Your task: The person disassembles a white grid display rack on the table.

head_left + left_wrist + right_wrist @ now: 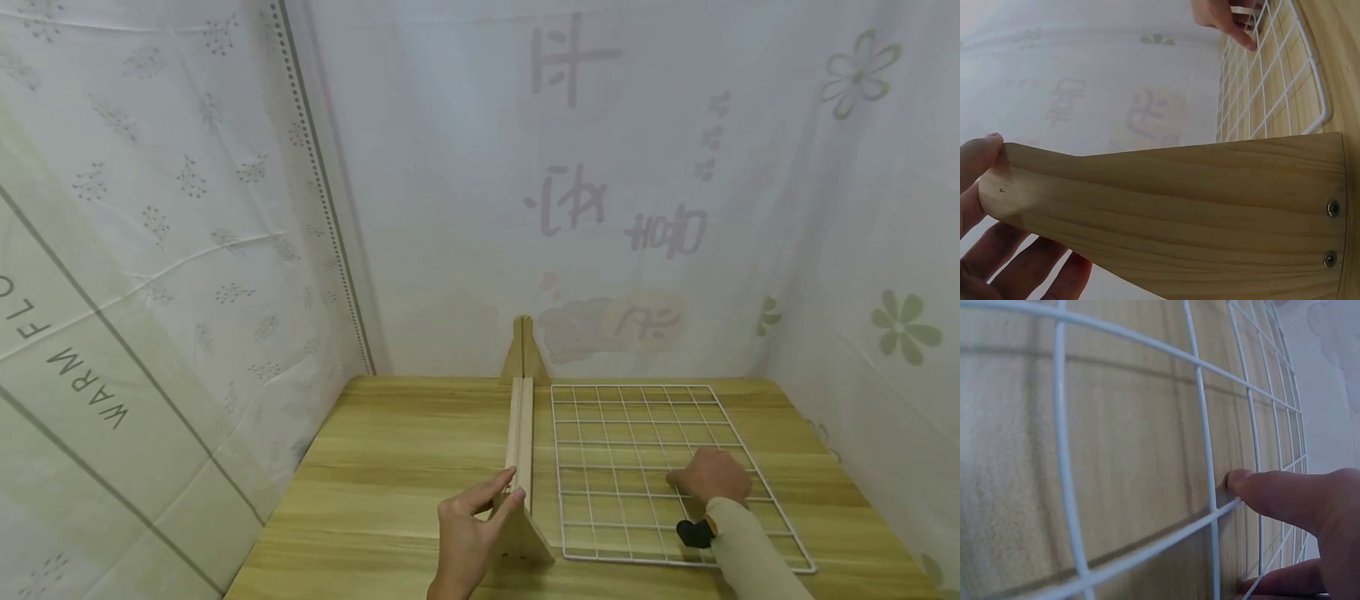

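A wooden stand has two tapered end boards, a near one [1179, 194] and a far one [526, 354], joined by a grooved rail [521, 433]. My left hand [471, 529] pinches the rounded top of the near board, thumb on one edge and fingers along the other. To its right, a white wire grid panel [596, 492] lies on the table. My right hand [716, 475] grips the panel's wires right of its middle. In the right wrist view the thumb [1285, 494] lies against a wire, with another finger lower down among the wires.
The wood-grain table [390, 467] carries both the stand and the panel. White printed curtains hang at the back [435, 208], on the left [187, 233] and on the right [885, 250]. Two screws [1333, 208] show near the board's base. A black band [696, 532] circles the right wrist.
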Demonstrator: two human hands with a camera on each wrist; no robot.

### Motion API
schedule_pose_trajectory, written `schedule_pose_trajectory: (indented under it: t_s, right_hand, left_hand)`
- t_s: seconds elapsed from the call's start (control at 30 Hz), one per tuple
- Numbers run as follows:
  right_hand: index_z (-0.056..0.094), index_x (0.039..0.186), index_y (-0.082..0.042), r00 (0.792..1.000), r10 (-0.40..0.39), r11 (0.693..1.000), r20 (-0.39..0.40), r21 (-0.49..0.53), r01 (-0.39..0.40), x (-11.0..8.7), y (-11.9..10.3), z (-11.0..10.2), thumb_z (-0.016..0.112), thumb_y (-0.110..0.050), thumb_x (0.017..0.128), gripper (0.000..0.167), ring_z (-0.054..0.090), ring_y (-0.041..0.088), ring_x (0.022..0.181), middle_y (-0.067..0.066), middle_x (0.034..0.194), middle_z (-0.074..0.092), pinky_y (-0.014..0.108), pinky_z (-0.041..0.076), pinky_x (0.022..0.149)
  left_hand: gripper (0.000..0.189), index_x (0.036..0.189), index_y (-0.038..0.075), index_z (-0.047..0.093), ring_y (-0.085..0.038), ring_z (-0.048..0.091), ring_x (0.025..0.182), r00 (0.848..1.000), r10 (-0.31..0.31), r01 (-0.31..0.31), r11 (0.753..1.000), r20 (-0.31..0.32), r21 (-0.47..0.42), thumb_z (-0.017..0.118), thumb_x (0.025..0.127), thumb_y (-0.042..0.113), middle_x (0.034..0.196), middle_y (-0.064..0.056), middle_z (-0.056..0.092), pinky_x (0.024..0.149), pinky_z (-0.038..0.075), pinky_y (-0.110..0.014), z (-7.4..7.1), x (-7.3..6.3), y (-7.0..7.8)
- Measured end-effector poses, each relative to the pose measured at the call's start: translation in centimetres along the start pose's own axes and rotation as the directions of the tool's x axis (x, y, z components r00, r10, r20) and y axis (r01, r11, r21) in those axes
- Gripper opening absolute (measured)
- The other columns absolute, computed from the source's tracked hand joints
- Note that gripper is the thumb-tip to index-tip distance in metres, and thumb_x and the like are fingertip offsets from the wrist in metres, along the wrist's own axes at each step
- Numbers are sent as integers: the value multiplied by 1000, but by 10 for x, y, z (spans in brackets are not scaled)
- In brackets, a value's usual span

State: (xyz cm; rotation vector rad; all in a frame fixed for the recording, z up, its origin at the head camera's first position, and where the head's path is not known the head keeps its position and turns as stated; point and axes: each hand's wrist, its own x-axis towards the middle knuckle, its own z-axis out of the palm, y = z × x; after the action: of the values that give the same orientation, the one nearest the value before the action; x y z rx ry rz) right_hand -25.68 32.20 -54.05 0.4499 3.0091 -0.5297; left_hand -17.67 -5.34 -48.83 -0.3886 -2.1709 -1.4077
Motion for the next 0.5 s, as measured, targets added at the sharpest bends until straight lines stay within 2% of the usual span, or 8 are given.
schedule_pose_trajectory:
  t_s: [0.13, 0.33, 0.5]
  right_hand:
    - [38, 51, -18, 1000, -17, 1000, -24, -22, 16, -4, -3, 2, 78, -43, 78, 54, 35, 11, 49, -3, 51, 40, 23, 26, 43]
    - [34, 52, -19, 996, -52, 998, -70, -24, 51, -5, -2, 4, 79, -43, 79, 57, 33, 11, 49, -3, 51, 37, 25, 25, 43]
    - [32, 54, -20, 997, -57, 998, -45, -20, 56, -6, 2, 9, 77, -45, 79, 58, 31, 11, 50, -5, 53, 32, 25, 24, 44]
  left_hand:
    - [24, 108, 11, 79, -15, 76, 91, 1000, -3, 3, 1000, 18, -6, 80, 86, 22, 103, -2, 79, 72, 57, -13, -3, 1, 1]
    - [23, 108, 15, 80, -14, 76, 91, 1000, -19, 19, 1000, 19, -10, 80, 87, 23, 103, 0, 79, 72, 58, -14, -3, 1, 2]
    - [23, 108, 15, 79, -13, 75, 92, 998, -43, 44, 999, 50, -19, 78, 88, 25, 103, -1, 79, 73, 57, -14, -5, 0, 2]
